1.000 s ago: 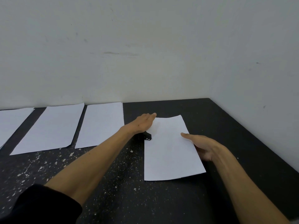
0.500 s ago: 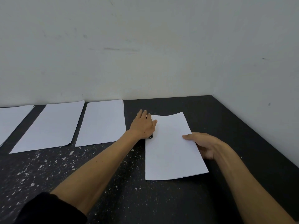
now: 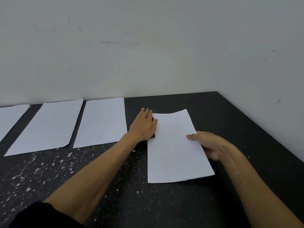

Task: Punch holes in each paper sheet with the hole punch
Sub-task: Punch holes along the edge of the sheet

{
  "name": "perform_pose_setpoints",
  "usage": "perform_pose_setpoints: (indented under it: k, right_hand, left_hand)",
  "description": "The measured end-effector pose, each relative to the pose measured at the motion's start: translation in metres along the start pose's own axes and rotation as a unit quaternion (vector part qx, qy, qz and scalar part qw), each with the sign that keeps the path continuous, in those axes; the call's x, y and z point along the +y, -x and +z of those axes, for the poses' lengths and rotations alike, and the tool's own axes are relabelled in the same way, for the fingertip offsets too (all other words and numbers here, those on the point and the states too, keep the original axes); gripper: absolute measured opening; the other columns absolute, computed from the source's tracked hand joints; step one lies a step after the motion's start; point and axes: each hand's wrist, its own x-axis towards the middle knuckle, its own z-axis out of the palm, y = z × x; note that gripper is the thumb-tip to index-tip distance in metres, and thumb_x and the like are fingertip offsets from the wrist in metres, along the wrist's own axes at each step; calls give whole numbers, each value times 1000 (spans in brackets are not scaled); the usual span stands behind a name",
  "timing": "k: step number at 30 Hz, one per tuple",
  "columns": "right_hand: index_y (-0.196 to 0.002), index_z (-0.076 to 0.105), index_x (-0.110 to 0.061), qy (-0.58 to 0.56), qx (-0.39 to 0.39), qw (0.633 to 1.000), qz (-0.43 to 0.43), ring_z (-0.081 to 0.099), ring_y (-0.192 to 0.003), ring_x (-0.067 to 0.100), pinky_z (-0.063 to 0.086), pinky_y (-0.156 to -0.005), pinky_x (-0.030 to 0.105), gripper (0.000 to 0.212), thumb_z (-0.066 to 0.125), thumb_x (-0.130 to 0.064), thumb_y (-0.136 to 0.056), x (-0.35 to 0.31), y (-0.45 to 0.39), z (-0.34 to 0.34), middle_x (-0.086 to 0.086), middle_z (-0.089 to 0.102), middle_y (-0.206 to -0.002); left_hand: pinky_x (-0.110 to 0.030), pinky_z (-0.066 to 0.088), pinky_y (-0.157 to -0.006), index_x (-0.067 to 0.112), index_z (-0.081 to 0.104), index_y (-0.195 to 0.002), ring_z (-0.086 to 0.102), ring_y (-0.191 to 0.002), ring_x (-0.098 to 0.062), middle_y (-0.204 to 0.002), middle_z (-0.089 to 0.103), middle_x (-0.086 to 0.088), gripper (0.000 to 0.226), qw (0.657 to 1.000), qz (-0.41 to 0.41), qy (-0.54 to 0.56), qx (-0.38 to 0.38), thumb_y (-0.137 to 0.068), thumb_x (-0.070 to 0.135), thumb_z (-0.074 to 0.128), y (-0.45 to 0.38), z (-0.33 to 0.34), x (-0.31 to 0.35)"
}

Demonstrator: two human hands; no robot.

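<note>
At centre frame the left hand (image 3: 144,127) presses flat, fingers straight, on the mostly hidden hole punch (image 3: 153,135) to drive it through the paper sheet (image 3: 174,148), whose right edge the right hand (image 3: 212,145) pinches, seemingly to steady it on the worktop (image 3: 181,204).

A black counter (image 3: 238,125) is set into a wall corner; its near left area is flecked with pale specks. Three white sheets (image 3: 102,122) are laid flat side by side along the back edge at left. A fourth sheet (image 3: 174,153) is laid toward the right, its left edge beside a mostly hidden black hole punch (image 3: 153,136).
</note>
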Motion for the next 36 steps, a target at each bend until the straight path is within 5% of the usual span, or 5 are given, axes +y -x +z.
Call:
perform_pose_setpoints:
  k: [36]
  right_hand:
    - [-120,72,-14,13,22,1000,4,75,-104,31,60,-78,42,20,63,-16,-102,-1,-3,0,10,79,-112]
  left_hand:
    - [-44,1,-127,11,11,-162,0,-158,-26,-170,9,-10,56,1000,-1,12,4,-110,29,17,4,10,-11]
